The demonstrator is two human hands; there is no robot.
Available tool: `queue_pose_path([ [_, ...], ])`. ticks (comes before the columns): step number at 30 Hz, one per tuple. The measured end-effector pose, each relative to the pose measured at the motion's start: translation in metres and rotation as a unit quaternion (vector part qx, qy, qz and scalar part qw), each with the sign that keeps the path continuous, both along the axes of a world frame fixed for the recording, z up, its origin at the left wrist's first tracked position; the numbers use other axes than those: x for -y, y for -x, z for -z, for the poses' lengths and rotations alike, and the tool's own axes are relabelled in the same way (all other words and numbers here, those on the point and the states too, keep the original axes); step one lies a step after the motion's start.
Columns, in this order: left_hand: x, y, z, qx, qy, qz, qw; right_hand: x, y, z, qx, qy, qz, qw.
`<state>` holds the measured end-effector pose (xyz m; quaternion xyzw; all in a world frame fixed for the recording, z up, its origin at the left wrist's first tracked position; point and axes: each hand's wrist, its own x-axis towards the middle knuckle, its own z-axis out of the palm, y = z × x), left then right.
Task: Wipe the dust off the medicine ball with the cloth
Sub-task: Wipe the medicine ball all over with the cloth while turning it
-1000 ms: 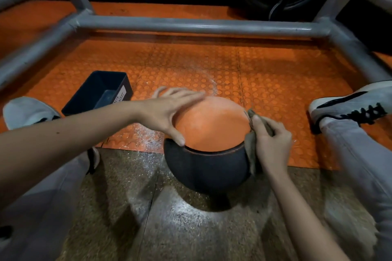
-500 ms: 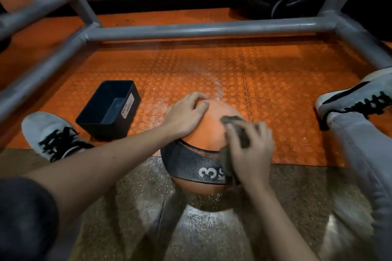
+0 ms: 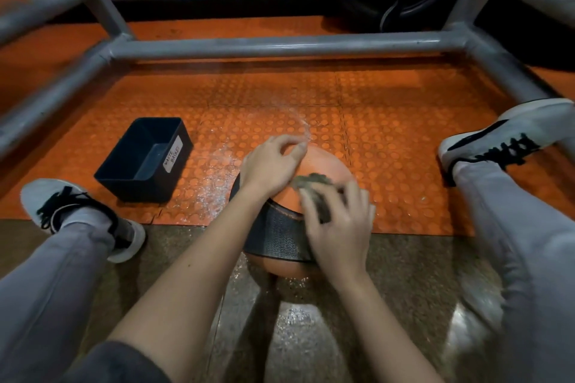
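Note:
An orange medicine ball point(image 3: 323, 165) with a dark textured band point(image 3: 277, 236) sits on the floor between my legs, at the edge of the orange mat. My left hand point(image 3: 269, 166) rests on the ball's upper left side, its fingers curved over the top. My right hand point(image 3: 340, 232) presses a grey-green cloth point(image 3: 311, 182) against the ball's top right and is blurred by motion. The cloth is bunched under my fingers, with only its upper edge showing.
A dark blue bin point(image 3: 146, 158) labelled as a waste basket stands on the studded orange mat point(image 3: 389, 146) to the left. White dust point(image 3: 214, 183) lies on the mat beside the ball. Grey metal frame tubes point(image 3: 280, 45) enclose the mat. My shoes point(image 3: 504, 137) flank the ball.
The ball has turned so its dark band runs across the near side. My right hand and the cloth moved from the ball's right side up onto its top. My left hand stayed on top.

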<state>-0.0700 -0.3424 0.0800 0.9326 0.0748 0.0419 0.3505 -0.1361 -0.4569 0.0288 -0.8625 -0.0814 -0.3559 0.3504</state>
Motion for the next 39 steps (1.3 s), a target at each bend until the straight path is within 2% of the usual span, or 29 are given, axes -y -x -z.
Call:
queue_pose_path([
  [2, -0.006, 0.002, 0.002, 0.003, 0.024, -0.006, 1.000, 0.017, -0.018, 0.005, -0.073, -0.125, -0.006, 0.989],
  [4, -0.011, 0.005, 0.003, 0.000, 0.038, -0.028, 0.999, 0.033, -0.040, 0.016, -0.166, -0.271, -0.017, 0.948],
  [6, -0.014, 0.008, 0.004, -0.002, 0.046, -0.059, 0.997, 0.038, -0.050, 0.019, -0.224, -0.345, -0.007, 0.912],
  [7, -0.016, 0.009, 0.005, -0.003, 0.051, -0.079, 0.996, 0.034, -0.049, 0.018, -0.231, -0.343, 0.006, 0.910],
  [9, -0.023, 0.007, 0.008, -0.008, 0.068, -0.108, 0.992, 0.016, -0.037, 0.009, -0.200, -0.283, 0.029, 0.938],
  [12, -0.034, 0.005, 0.010, -0.017, 0.124, -0.119, 0.985, -0.022, -0.003, -0.009, -0.086, -0.100, 0.005, 0.991],
  [14, -0.041, 0.007, 0.012, -0.011, 0.140, -0.110, 0.984, -0.033, 0.008, -0.009, -0.030, -0.002, -0.023, 0.999],
  [15, -0.042, 0.009, 0.013, -0.007, 0.143, -0.102, 0.984, -0.031, 0.006, -0.006, -0.018, 0.015, -0.033, 0.999],
  [16, -0.043, 0.011, 0.015, 0.001, 0.145, -0.096, 0.985, -0.025, 0.001, -0.006, -0.021, 0.000, -0.039, 0.999],
  [18, -0.043, 0.015, 0.017, 0.020, 0.136, -0.088, 0.987, -0.009, -0.015, -0.005, -0.073, -0.102, -0.042, 0.991],
  [20, -0.037, 0.019, 0.017, 0.028, 0.096, -0.099, 0.990, 0.010, -0.036, 0.000, -0.148, -0.224, -0.039, 0.963],
  [21, -0.031, 0.020, 0.017, 0.031, 0.074, -0.116, 0.990, 0.016, -0.043, 0.000, -0.182, -0.254, -0.030, 0.949],
  [24, -0.016, 0.024, 0.015, 0.031, 0.050, -0.183, 0.981, 0.010, -0.034, -0.006, -0.178, -0.205, -0.001, 0.962],
  [27, -0.011, 0.022, 0.015, 0.023, 0.067, -0.208, 0.976, -0.022, -0.001, -0.016, -0.084, -0.047, -0.016, 0.995],
  [29, -0.013, 0.023, 0.015, 0.033, 0.086, -0.188, 0.978, -0.027, 0.004, -0.015, -0.045, 0.020, -0.028, 0.998],
  [31, -0.016, 0.029, 0.017, 0.054, 0.086, -0.159, 0.982, -0.013, -0.009, -0.014, -0.054, -0.024, -0.031, 0.998],
  [33, -0.015, 0.040, 0.022, 0.085, 0.062, -0.135, 0.985, 0.007, -0.029, -0.012, -0.106, -0.127, -0.040, 0.985],
  [36, -0.010, 0.059, 0.031, 0.138, 0.084, -0.106, 0.981, 0.032, -0.057, -0.011, -0.233, -0.261, -0.046, 0.936],
  [38, -0.003, 0.067, 0.035, 0.157, 0.105, -0.110, 0.976, 0.042, -0.064, -0.011, -0.287, -0.281, -0.042, 0.915],
  [39, 0.000, 0.068, 0.037, 0.167, 0.105, -0.120, 0.973, 0.043, -0.063, -0.011, -0.289, -0.267, -0.035, 0.919],
])
